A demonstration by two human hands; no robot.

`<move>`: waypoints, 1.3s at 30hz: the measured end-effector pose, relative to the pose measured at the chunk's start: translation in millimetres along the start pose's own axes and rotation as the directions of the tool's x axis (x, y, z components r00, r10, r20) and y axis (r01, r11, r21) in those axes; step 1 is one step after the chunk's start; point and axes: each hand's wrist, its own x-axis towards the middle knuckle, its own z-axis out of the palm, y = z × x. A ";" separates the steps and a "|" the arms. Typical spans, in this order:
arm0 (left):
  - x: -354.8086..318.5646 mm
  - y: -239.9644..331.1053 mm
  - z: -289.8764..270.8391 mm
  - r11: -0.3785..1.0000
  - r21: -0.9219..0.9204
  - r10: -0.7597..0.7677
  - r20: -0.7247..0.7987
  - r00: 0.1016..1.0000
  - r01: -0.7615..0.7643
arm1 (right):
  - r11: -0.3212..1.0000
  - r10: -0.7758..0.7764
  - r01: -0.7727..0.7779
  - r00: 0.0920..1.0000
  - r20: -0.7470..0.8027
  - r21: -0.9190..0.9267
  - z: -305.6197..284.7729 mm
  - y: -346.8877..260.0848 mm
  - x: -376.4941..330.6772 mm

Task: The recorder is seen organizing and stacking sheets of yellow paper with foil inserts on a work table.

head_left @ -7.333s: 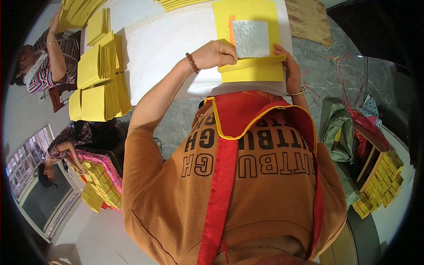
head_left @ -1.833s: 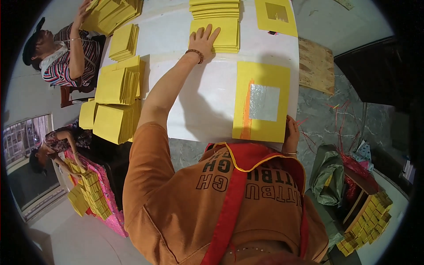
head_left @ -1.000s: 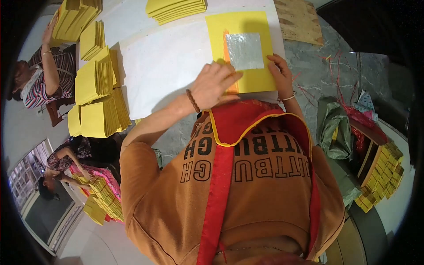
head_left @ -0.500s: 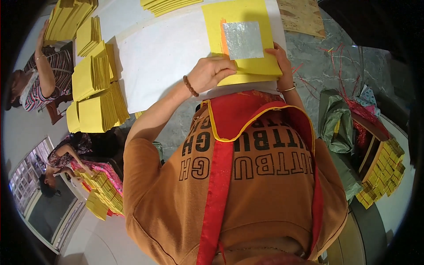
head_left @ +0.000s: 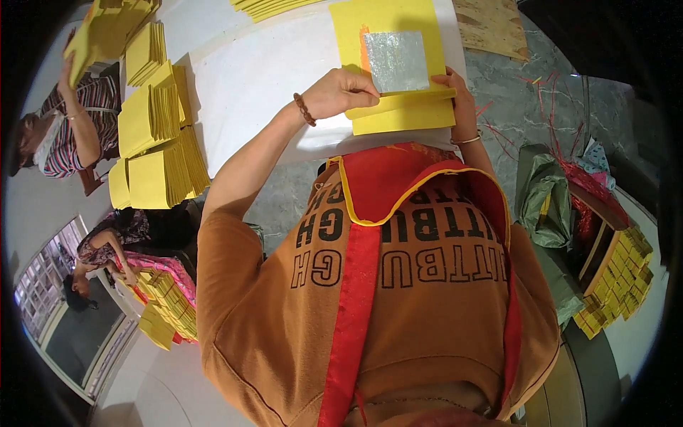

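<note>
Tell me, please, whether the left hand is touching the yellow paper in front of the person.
Touching: the head view shows the left hand pinching the left end of the fold in the yellow paper, with no visible gap.

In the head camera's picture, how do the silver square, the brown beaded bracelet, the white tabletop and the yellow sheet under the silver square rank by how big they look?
Largest to smallest:
1. White tabletop
2. Yellow sheet
3. Silver square
4. Beaded bracelet
</note>
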 end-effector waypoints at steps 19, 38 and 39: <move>10.3 -1.7 -9.5 0.997 -0.074 0.006 0.121 0.993 0.003 | 0.992 -0.044 0.081 0.935 0.351 -0.092 -23.1 -11.2 -7.3; -19.9 -17.9 4.1 0.404 0.893 0.631 -0.115 0.767 -0.198 | 0.925 -0.212 0.277 0.944 0.253 -0.258 -22.5 1.1 7.4; -20.3 -22.5 3.1 0.402 0.895 0.635 -0.120 0.763 -0.194 | 0.923 -0.217 0.284 0.941 0.258 -0.260 -21.2 -4.1 7.8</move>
